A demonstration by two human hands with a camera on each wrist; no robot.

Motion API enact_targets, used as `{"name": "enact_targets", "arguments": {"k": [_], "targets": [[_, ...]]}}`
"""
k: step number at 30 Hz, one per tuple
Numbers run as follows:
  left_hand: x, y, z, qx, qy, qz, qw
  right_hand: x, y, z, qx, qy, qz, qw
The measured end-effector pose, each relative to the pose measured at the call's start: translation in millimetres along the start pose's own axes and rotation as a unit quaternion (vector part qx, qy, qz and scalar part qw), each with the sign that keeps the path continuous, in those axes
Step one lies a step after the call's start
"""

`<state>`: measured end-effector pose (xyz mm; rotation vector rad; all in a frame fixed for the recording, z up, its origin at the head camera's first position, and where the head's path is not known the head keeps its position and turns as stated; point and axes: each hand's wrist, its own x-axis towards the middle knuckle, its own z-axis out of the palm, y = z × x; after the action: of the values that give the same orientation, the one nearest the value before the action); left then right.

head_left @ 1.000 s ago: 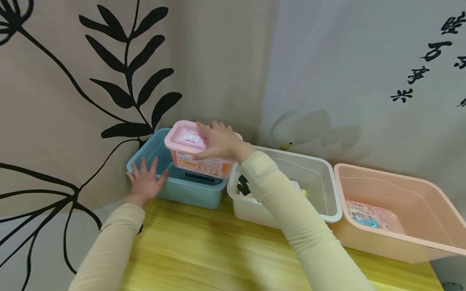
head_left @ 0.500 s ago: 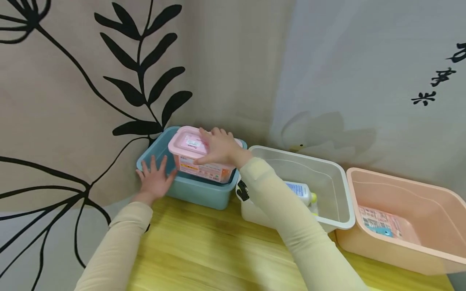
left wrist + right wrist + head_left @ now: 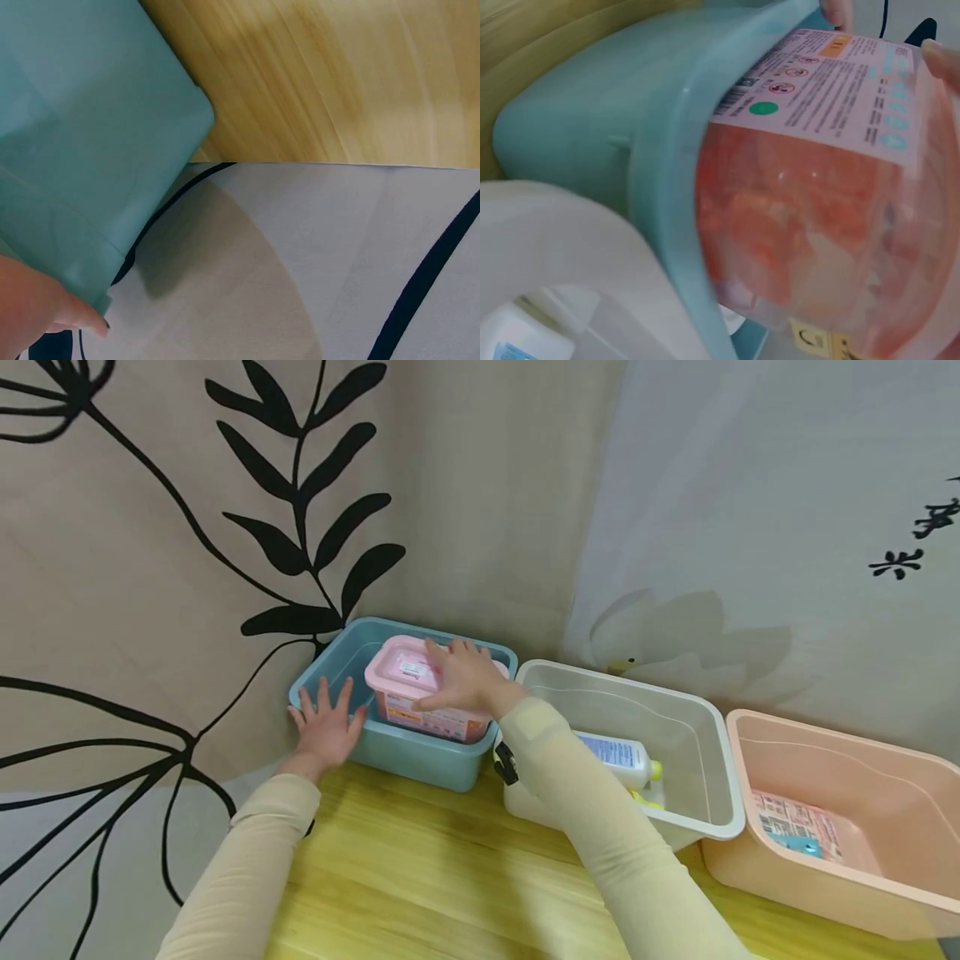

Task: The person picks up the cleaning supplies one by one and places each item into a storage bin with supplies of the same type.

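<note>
My right hand grips a clear plastic tub with a pink lid from above, thumb on the near side and fingers over the far side. The tub sits partly inside the blue bin, slightly tilted. In the right wrist view, orange contents and a printed label show through the tub, close against the bin's rim. My left hand rests with spread fingers at the bin's near left corner. From the left wrist, only part of that hand shows beside the bin wall.
To the right stands a pale grey bin holding a white bottle with a yellow cap. Beyond it is a peach bin with a flat printed pack inside. All three stand on a wooden table against a curtain.
My right hand has lowered the tub from above the blue bin's rim down into the bin. The left hand stays at the bin's corner. The head view has shifted slightly left.
</note>
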<state>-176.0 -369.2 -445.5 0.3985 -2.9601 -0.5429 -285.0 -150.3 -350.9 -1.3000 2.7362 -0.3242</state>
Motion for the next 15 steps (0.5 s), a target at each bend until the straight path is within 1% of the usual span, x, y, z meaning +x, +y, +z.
{"name": "enact_targets", "arguments": {"k": [6,10,15], "targets": [[-2.4,-1.3,0.0,0.001,-0.002,-0.004,1.0000,2,0,12,0.004,-0.011,0.009,1.000],[-1.4,-1.0,0.2,0.004,-0.002,-0.002,1.0000,3,1,20,-0.009,-0.016,0.011,1.000],[0.2,-0.9,-0.3,0.007,-0.001,-0.001,1.0000,4,0,25,-0.026,-0.011,0.009,1.000]]}}
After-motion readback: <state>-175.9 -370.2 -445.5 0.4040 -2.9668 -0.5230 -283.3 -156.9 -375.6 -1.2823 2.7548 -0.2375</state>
